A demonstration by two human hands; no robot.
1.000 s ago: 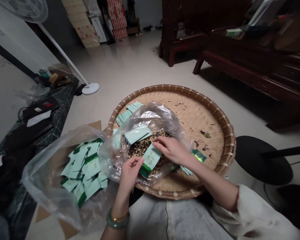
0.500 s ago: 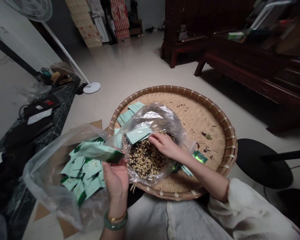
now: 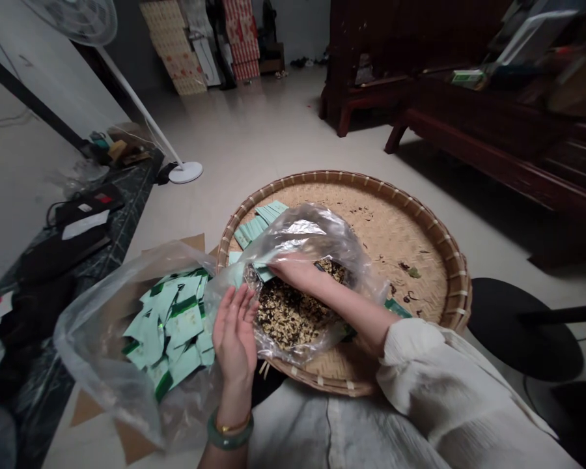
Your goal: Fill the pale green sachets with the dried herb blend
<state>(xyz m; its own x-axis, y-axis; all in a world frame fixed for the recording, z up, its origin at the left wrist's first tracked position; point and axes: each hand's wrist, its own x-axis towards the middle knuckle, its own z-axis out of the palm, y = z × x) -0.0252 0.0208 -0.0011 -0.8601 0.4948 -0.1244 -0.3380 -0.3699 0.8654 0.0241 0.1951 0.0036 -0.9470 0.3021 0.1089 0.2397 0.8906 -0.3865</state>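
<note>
My left hand (image 3: 237, 339) is open, palm turned up and fingers stretched out. It lies between two clear plastic bags with nothing in it. My right hand (image 3: 297, 270) reaches across the opening of the right-hand bag (image 3: 303, 227), its fingertips closed on pale green packets (image 3: 264, 270) at that bag's left side; the fingertips are partly hidden. Inside this bag is a loose mix of dark shreds and pale yellowish bits (image 3: 293, 319). The left-hand bag (image 3: 92, 332) contains a heap of pale green packets with darker green ends (image 3: 180, 326).
A round woven bamboo tray (image 3: 456, 280) carries the right-hand bag. Rows of green packets (image 3: 261, 221) lie at its far left, scattered dark bits at its right. A standing fan's base (image 3: 185, 172), a black round base (image 3: 522, 326) and a dark wooden bench (image 3: 469, 143) surround it.
The packet at my left hand has left it, and the fingers have straightened. My right hand has moved left onto the pale green packets in the bag. The view has shifted slightly.
</note>
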